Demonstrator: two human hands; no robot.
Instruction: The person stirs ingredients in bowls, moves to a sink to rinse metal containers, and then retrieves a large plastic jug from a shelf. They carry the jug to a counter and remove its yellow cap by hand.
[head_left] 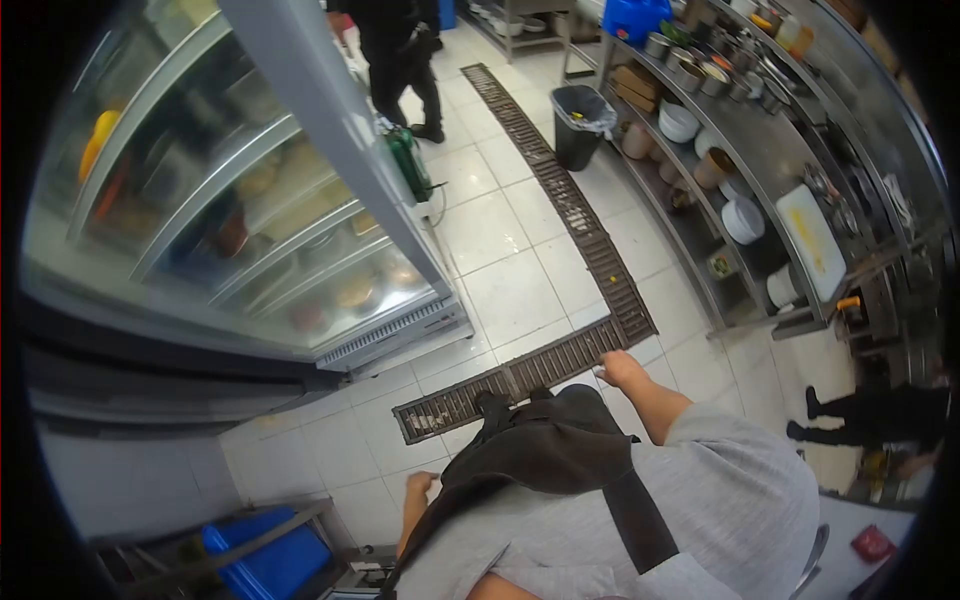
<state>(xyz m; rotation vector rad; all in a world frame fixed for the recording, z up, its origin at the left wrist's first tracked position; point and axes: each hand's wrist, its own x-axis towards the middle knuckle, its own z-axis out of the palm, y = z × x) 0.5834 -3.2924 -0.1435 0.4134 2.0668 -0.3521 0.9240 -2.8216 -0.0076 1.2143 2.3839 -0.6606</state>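
My right hand (622, 368) hangs in front of me above the floor grate (560, 350), its fingers curled in. A small pale spot shows at its fingertips, too small to name. Low at my left side is my left hand (421, 484), next to the edge of my dark apron (540, 455). Its fingers look loosely curled, and I see nothing in them; the apron hides part of that arm. Both hands are away from the shelves and the fridge.
A glass-door fridge (290, 230) with food inside stands at the left. A lined trash bin (578, 135) and steel shelving (700, 170) with a cutting board (810, 240) are on the right. One person (400, 60) stands ahead, another (880, 412) at far right. A blue bin (265, 555) is lower left.
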